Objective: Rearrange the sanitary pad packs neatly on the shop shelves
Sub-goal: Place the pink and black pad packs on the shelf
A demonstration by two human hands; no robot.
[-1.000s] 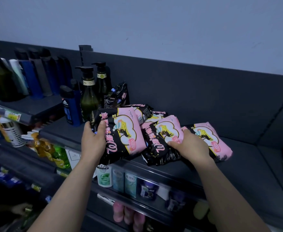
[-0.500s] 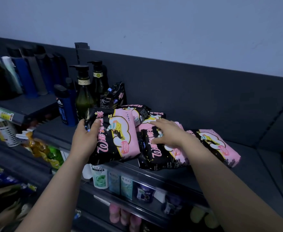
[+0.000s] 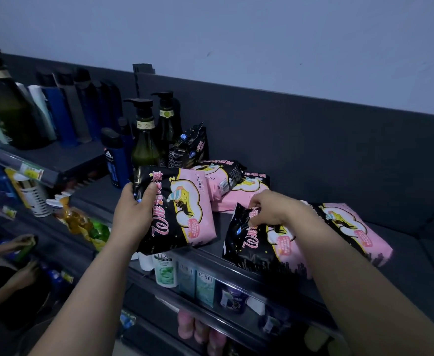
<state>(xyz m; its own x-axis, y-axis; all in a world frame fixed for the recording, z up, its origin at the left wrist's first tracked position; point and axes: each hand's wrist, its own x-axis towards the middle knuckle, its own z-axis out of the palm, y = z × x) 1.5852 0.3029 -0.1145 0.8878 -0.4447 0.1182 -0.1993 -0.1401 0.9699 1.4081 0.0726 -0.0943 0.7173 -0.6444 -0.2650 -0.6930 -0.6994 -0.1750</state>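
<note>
Grip of left hand [image 3: 133, 214] clasps left pack [image 3: 185, 209] by its edge — right hand [image 3: 272, 209] pinches middle pack [image 3: 262, 249].

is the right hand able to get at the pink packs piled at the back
Probably, once freed: the back packs lie just beyond the right hand with nothing between, but it pinches the front pack.

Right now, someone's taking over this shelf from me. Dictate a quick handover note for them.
Left hand grips the top corner of the left pink-and-black plastic pad pack, held at the front edge of the dark grey shelf.
Right hand pinches the top corner of the middle pad pack.
The right pad pack lies flat beside it.
At least two more packs lie heaped behind.
Done: nothing lined up yet.
Left: straighten them all into a neat row.
</note>
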